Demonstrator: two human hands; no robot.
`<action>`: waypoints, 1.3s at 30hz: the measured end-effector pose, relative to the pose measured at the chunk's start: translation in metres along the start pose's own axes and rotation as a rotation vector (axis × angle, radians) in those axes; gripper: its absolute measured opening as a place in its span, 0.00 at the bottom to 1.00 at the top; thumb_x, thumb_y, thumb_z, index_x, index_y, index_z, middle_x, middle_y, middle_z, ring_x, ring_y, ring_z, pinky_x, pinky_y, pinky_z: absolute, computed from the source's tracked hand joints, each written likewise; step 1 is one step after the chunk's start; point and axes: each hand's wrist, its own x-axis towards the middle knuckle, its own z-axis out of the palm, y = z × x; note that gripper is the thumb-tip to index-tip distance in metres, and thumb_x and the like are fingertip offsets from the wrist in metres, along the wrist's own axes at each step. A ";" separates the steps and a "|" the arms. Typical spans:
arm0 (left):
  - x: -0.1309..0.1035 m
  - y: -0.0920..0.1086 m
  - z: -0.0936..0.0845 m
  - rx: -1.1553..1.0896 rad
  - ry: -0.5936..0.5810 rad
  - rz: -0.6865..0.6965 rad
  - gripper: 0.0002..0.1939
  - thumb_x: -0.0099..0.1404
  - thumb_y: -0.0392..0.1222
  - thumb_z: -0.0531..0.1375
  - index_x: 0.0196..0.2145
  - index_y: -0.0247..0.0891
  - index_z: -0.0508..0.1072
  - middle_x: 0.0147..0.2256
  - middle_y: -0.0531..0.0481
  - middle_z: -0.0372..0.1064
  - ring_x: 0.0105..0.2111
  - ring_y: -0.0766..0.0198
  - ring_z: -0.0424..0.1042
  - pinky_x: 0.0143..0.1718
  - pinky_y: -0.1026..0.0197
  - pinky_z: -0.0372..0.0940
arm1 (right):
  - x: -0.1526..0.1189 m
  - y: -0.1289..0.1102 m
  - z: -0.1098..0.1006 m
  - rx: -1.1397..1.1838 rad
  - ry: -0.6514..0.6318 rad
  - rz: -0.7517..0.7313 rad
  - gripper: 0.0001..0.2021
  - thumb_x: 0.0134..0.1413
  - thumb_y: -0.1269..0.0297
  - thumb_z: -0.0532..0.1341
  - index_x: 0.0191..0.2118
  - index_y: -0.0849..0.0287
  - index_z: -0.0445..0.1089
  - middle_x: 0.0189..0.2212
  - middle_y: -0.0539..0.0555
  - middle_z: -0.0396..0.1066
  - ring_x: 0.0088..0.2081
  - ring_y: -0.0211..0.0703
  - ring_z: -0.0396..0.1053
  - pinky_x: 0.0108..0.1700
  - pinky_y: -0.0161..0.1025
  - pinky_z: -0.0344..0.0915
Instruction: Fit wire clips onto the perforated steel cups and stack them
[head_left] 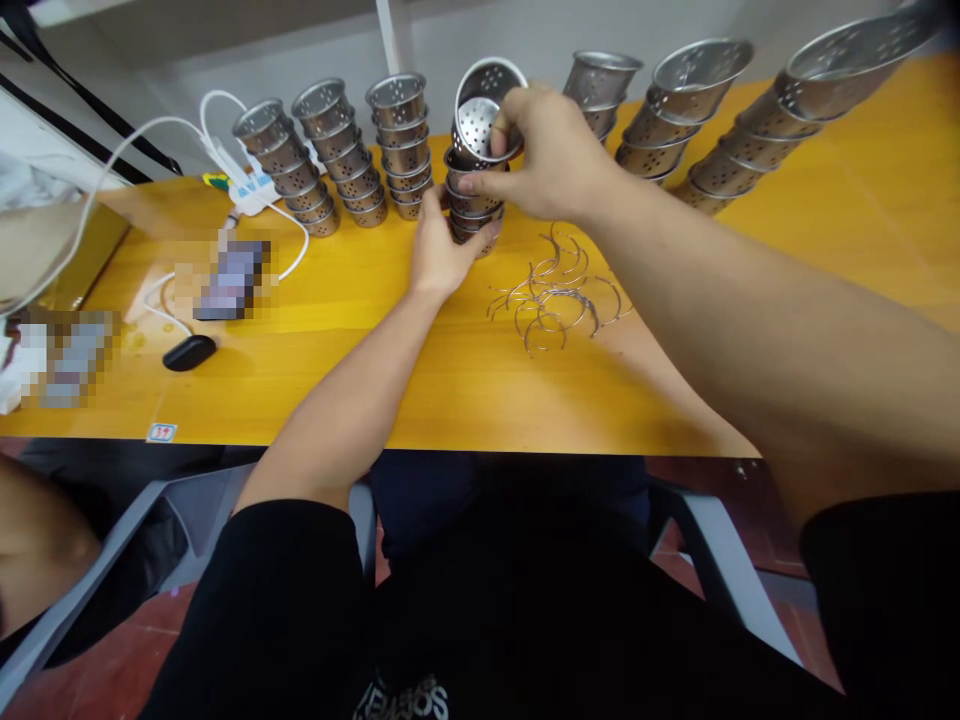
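Observation:
My right hand [555,150] pinches the rim of a perforated metal cup [478,125]. The cup is tilted so that its holed bottom shows, and it sits at the top of a stack of similar cups [471,203]; whether it touches the cup beneath I cannot tell. Lower down, my left hand [441,248] is closed around that stack, thumb in front and fingers at its left side. On the table just right of the stack lies a loose heap of thin curved metal wires [559,295].
Other cup stacks stand left [341,150] and right [660,120] along the wooden table [300,390]. A power strip [253,192] with white cables, a phone-like device [232,280] and a black oval object [190,352] lie left. Another person's leg [45,540] shows at lower left.

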 end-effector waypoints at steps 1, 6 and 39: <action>0.000 -0.002 0.000 -0.010 -0.035 0.013 0.50 0.78 0.76 0.80 0.81 0.54 0.66 0.77 0.35 0.78 0.82 0.37 0.78 0.91 0.26 0.69 | 0.000 -0.001 -0.002 0.019 -0.009 0.003 0.32 0.57 0.52 0.90 0.37 0.45 0.64 0.46 0.51 0.79 0.45 0.55 0.70 0.64 0.68 0.83; 0.004 -0.020 0.006 0.008 -0.104 0.053 0.53 0.81 0.81 0.74 0.86 0.53 0.63 0.78 0.34 0.80 0.80 0.38 0.82 0.88 0.29 0.73 | 0.001 -0.004 -0.023 0.146 0.063 0.013 0.30 0.60 0.60 0.88 0.37 0.44 0.62 0.41 0.49 0.77 0.39 0.50 0.66 0.55 0.56 0.83; 0.008 0.021 -0.016 0.024 0.210 0.214 0.53 0.72 0.82 0.81 0.81 0.58 0.68 0.77 0.38 0.73 0.86 0.35 0.70 0.93 0.36 0.68 | -0.136 0.062 -0.048 0.288 -0.064 0.116 0.33 0.61 0.16 0.85 0.48 0.37 0.84 0.59 0.61 0.88 0.66 0.84 0.82 0.73 0.93 0.78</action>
